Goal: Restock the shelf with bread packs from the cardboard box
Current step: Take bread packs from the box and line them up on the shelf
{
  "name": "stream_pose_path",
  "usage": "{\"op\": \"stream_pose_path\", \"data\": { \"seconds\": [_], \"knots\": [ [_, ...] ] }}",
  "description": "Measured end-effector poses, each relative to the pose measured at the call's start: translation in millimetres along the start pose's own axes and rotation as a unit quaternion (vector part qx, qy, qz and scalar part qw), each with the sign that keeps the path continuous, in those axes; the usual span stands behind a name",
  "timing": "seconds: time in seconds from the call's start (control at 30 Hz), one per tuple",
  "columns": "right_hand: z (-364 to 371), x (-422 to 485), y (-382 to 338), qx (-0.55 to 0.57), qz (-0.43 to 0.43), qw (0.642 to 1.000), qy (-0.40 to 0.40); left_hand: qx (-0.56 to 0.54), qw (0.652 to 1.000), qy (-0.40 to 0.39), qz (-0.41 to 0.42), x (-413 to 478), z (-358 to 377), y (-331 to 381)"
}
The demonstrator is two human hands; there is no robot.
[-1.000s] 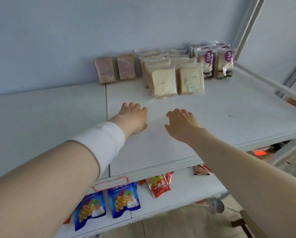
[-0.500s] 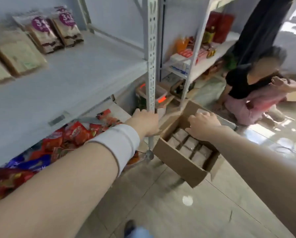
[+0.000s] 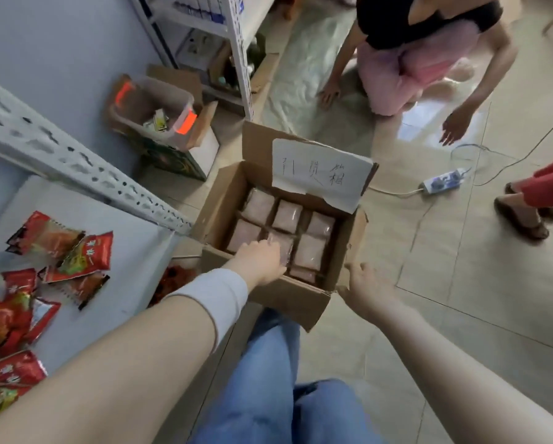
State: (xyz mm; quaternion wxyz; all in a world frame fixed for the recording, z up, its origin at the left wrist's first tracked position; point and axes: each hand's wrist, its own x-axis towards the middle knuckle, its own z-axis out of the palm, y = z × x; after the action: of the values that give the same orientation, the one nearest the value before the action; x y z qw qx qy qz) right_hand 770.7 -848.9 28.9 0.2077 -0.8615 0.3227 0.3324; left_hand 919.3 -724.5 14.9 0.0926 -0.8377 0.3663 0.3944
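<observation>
Head camera, looking steeply down, close.

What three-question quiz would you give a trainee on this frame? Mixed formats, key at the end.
1. True or false: the left hand reaches into the cardboard box and lies on the bread packs.
2. Multiple choice: the right hand is
A. open, by the box's near right corner
B. holding a bread pack
C. flat on the shelf
3. Short answer: what lies on the low shelf left of the box?

Key
1. True
2. A
3. Red snack packets
</observation>
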Motion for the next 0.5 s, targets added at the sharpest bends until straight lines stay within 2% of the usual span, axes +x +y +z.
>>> {"op": "stream_pose_path", "data": {
  "seconds": [0.13, 0.23, 0.37, 0.5],
  "knots": [
    [37, 82, -6, 0.186, 0.059, 0.98, -0.047, -0.083, 0.994, -0.056, -0.034, 95, 29, -10],
    [80, 155, -4, 0.266, 0.133, 0.952, -0.07, -0.16, 0.983, -0.066, -0.069, 181, 59, -17],
    [135, 239, 2, 0.332, 0.225, 0.913, -0.068, -0.236, 0.964, -0.016, -0.118, 287, 92, -21],
    [172, 284, 1, 0.346, 0.253, 0.902, -0.052, -0.261, 0.95, 0.047, -0.163, 351, 118, -28]
  ]
}}
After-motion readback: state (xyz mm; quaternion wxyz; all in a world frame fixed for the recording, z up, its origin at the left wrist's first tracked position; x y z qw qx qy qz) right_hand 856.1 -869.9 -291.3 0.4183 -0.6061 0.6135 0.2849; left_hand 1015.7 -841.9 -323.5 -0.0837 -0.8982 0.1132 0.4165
